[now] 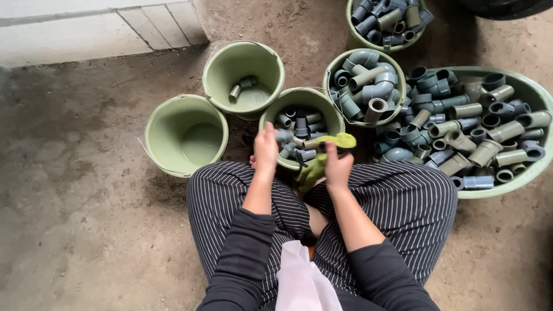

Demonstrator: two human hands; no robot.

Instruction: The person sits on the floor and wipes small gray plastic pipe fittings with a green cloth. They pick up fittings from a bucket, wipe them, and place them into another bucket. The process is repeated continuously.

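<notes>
While the person sits low on the dirt floor with striped trousers spread wide, five green pails and a wide basin ring the knees. Farthest left stands an empty bucket, and just behind it a second bucket holds only a couple of small fittings in shallow water. Next comes the left hand, fingers curled down at the rim of the middle bucket; it seems to pinch a small grey fitting, though the grip itself is hidden, so I cannot tell for sure. The right hand is closed around a yellow-green cloth, which drapes between the hands. Beyond sit a bucket of grey elbows, another pail at the top edge, and the large basin heaped with couplings.

Several risks seem likely. A wet fitting could slip from the left fingers and drop among the uncleaned ones, mixing the lot. The middle bucket touches the knees, so a shift of the legs could tip it. The loose cloth could snag on a fitting's edge.
</notes>
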